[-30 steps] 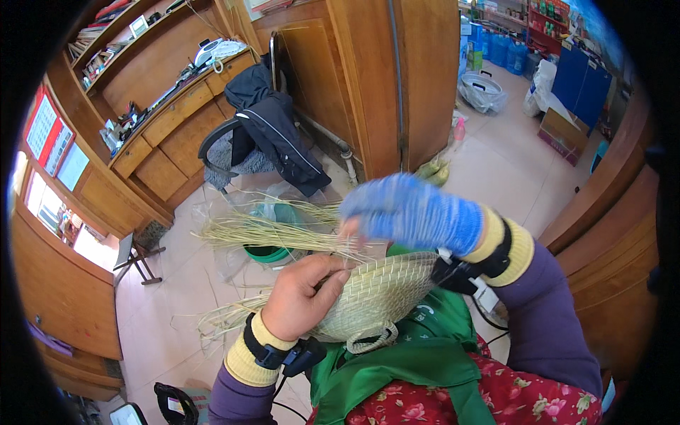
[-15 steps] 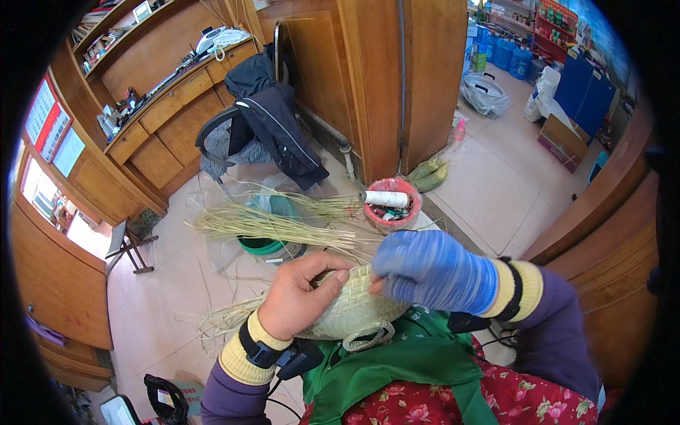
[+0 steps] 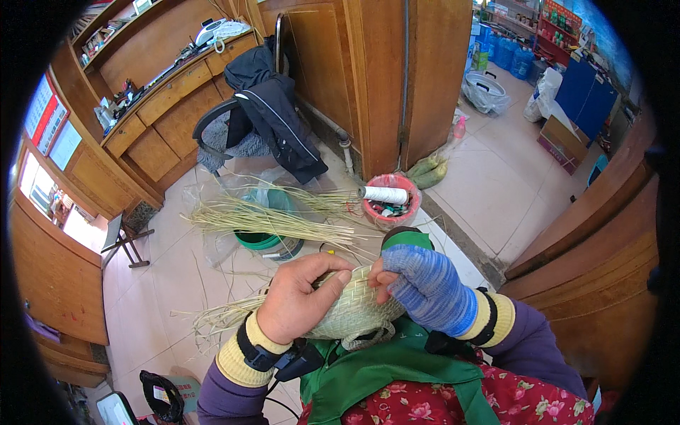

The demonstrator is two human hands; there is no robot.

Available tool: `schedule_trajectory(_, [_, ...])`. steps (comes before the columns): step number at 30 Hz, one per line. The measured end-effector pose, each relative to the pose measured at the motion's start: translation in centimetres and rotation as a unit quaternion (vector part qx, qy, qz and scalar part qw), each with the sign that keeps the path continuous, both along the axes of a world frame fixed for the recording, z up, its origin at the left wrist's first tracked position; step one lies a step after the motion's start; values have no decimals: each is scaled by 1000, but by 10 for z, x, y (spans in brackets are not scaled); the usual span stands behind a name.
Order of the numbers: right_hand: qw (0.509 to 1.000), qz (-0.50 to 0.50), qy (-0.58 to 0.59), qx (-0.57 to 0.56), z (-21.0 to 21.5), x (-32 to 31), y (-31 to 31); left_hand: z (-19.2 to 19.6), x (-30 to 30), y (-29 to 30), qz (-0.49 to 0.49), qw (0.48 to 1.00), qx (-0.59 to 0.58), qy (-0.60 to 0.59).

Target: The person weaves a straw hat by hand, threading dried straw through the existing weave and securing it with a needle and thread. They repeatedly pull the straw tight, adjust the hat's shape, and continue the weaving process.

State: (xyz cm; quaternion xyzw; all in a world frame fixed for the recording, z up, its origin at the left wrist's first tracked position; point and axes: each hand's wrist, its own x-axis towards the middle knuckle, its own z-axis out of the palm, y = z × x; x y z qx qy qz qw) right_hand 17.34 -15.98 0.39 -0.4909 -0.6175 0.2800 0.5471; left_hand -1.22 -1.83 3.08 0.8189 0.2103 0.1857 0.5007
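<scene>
A small woven straw basket (image 3: 355, 310), pale green with a looped handle at its near side, rests on its side over the green apron (image 3: 375, 375) on my lap. My left hand (image 3: 301, 290), bare, grips the basket's left part between thumb and fingers. My right hand (image 3: 425, 283), in a blue knitted glove with bare fingertips, pinches at the basket's upper right edge; whether a strand is between the fingertips is too small to see. Loose straw ends (image 3: 223, 319) stick out to the left from behind my left hand.
A bundle of straw (image 3: 276, 223) lies across a green bucket (image 3: 265, 244) ahead. Beside it stands a red basin (image 3: 389, 212) with a spool of white thread (image 3: 382, 195) on top. Farther off are a chair with a dark jacket (image 3: 280, 127), a desk (image 3: 177, 103) and green gourds (image 3: 428, 171).
My right hand, blurred earlier, has come down and in against the basket's edge. The left hand keeps its hold. A green-covered knee now shows beyond the right hand.
</scene>
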Motion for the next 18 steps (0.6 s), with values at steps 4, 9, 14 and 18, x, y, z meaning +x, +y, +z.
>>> schedule_trajectory(4, [1000,0,-7,-14,0,-3,-2,1,1,0,1,1000,-12,4])
schedule_trajectory(9, [999,-3,-32,-37,-3,0,-4,3,1,0,2,1000,-2,6])
schedule_trajectory(14, [982,-45,-165,82,3,-6,3,-1,0,-1,-6,999,33,-11])
schedule_trajectory(18, [945,-96,-307,54,9,-15,9,-8,4,0,-10,999,29,-39])
